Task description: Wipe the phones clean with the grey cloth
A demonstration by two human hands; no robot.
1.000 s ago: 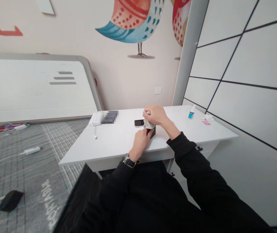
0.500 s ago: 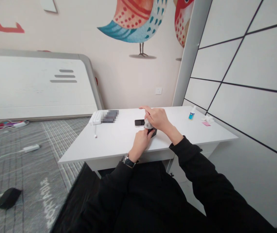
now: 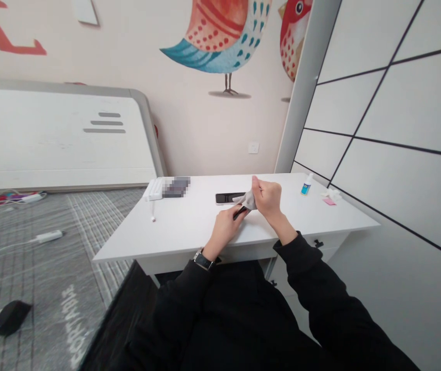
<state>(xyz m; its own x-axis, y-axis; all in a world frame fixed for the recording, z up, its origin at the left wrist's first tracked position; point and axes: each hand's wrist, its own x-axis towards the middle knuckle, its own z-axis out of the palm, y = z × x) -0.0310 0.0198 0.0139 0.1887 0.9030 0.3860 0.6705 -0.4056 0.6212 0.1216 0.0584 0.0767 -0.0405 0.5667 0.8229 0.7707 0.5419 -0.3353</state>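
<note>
Above the front part of the white table, my left hand grips a thin, dark flat object by its edge; its exact kind cannot be made out. My right hand is closed in a fist with the thumb up, holding a light grey cloth. The cloth hangs out on the fist's left side, against or just above the dark object. Behind the hands a phone lies on the table, dark screen up, its right end partly covered by the cloth.
A small spray bottle with a blue label stands at the back right, near crumpled white tissue and a pink slip. At the back left lie a white power strip and a blurred dark item. A panelled wall borders the right side.
My right hand has moved right, its pointing finger now curled into the fist, drawing the grey cloth along. More of the phone behind shows. The dark object in my left hand has tilted.
</note>
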